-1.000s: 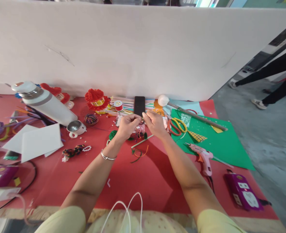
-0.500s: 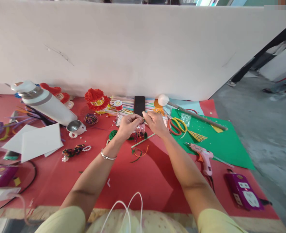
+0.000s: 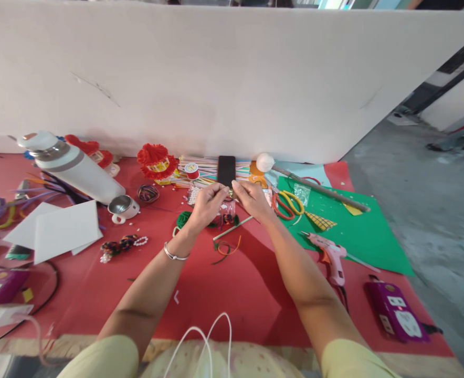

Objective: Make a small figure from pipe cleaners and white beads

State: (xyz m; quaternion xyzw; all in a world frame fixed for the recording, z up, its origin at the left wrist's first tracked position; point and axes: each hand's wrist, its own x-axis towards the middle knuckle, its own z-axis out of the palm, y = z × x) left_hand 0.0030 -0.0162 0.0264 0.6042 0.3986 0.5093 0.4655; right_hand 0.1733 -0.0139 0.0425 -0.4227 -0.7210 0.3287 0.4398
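My left hand [image 3: 211, 202] and my right hand [image 3: 252, 198] meet above the middle of the red table, thumbs and fingertips pinched close together. Whatever thin, small thing they hold is too small to make out. Just beyond the fingertips lies a black phone [image 3: 227, 169]. Below the hands are a green yarn ball [image 3: 183, 219], a pale thin stick [image 3: 232, 229] and loose orange and dark strands [image 3: 228, 249]. White beads [image 3: 193, 195] are partly hidden behind my left hand. Scissors with orange and yellow handles [image 3: 293, 202] lie right of my right hand.
A pink glue gun [image 3: 328, 252] rests by the green sheet [image 3: 377, 236], near a purple power box [image 3: 397, 310]. On the left are a white bottle [image 3: 78, 170], a steel cup [image 3: 124, 207] and white cards [image 3: 66, 231]. A white board [image 3: 216, 79] stands behind.
My fingertips have shifted slightly, with a small gap opening between the two hands. At the upper right, a person's leg seen earlier beyond the board is gone. The table items have not moved.
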